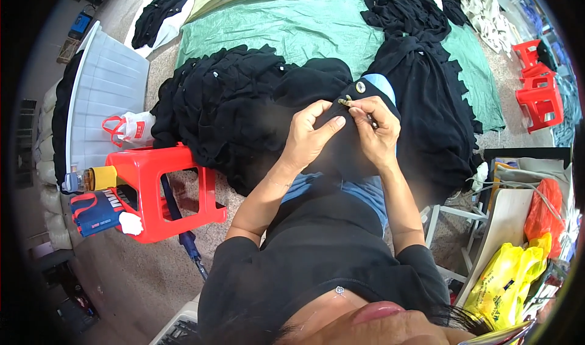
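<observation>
A black knit garment [329, 141] lies across my lap. My left hand [309, 133] is closed on it, thumb and forefinger pinching its edge. Opposite, my right hand [376, 126] pinches the same edge beside a small brownish-gold button [345, 100]. A small dark object [372, 121] shows between the fingers of my right hand; its kind is too hidden to tell. Farther along the edge sits a round, pale-rimmed button [360, 87]. Behind it shows a light blue rounded surface [382, 85], partly covered by black cloth.
Piled black garments [219, 95] lie at the left, more black cloth [426, 107] at the right, over a green sheet [274, 25]. A red stool [152, 193] carries a bottle [97, 179]. Beyond it stands a grey plastic bin [109, 83]. A yellow bag [509, 284] is at the right.
</observation>
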### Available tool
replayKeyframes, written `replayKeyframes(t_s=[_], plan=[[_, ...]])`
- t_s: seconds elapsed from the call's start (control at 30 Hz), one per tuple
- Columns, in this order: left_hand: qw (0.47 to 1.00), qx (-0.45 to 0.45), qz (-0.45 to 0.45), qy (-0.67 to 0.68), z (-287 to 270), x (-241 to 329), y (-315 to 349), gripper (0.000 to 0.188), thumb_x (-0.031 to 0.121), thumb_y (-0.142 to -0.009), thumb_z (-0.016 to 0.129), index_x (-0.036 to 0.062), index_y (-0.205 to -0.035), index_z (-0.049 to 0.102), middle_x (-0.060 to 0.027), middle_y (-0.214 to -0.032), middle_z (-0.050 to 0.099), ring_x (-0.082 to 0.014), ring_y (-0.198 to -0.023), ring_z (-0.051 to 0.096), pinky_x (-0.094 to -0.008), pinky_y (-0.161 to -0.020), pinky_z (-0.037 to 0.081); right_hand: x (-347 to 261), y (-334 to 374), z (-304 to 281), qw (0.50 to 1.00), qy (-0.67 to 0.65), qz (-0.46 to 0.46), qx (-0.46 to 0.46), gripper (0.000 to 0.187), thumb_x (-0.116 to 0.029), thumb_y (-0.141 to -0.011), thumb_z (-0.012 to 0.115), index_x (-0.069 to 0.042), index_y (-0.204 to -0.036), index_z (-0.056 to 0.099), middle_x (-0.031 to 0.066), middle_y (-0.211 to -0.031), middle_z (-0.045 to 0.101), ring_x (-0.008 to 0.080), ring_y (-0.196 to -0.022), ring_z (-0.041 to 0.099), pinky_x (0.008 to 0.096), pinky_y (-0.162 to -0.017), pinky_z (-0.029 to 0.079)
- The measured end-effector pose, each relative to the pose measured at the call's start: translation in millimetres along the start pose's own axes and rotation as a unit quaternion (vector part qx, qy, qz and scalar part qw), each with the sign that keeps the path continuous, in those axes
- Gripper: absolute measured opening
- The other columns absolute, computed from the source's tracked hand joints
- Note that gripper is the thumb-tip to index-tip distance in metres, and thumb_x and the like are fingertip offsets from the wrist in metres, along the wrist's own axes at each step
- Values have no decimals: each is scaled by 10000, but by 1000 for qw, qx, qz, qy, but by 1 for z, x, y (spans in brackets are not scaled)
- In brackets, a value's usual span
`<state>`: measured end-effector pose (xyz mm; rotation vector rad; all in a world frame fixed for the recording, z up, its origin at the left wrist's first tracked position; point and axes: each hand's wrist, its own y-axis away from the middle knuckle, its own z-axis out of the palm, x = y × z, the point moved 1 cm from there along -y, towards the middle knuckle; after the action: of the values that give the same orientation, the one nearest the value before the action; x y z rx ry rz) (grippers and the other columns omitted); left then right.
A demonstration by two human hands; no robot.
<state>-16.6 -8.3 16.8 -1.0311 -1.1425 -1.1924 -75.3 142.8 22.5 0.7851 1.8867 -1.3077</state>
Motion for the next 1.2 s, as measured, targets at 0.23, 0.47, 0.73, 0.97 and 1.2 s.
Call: replayKeyframes(t_s=[0.23,0.47,0.73,0.97,1.2], plan=[[988,63,102,-95,3,-9,-4,266,61,-845,713,-28,-1089,656,-88,-976,684,-139,-903,622,-268,-813,480,11,12,12,966,-204,153,44,86,-46,-906,671,15,-964,694,-15,-824,628,25,-729,521,182,-641,399],[983,107,91,-116,7,-11,-2,226,53,-842,707,-56,-1037,672,-114,-957,704,-148,-888,652,-272,-811,495,17,21,6,983,-120,136,32,274,-87,-918,631,-37,-1165,523,12,-916,573,69,-711,531,205,-625,409],[982,120,70,-131,5,-9,3,229,52,-846,700,-61,-1043,672,-110,-951,708,-128,-879,647,-270,-800,499,-8,17,-10,982,182,-55,-10,167,-67,-805,715,-32,-959,661,78,-747,600,225,-628,603,320,-582,473],[992,100,28,-67,5,-7,4,229,49,-853,691,-58,-1055,675,-105,-962,715,-109,-881,638,-258,-793,500,-5,15,-8,984,165,-59,-6,178,-66,-785,732,-32,-948,670,74,-750,613,218,-622,607,311,-566,469],[992,91,38,-75,5,-7,5,233,51,-856,689,-53,-1065,676,-101,-962,717,-105,-882,637,-254,-798,500,-6,14,-5,993,112,-27,-21,146,-38,-811,708,-15,-947,663,75,-755,617,190,-599,604,292,-537,460]])
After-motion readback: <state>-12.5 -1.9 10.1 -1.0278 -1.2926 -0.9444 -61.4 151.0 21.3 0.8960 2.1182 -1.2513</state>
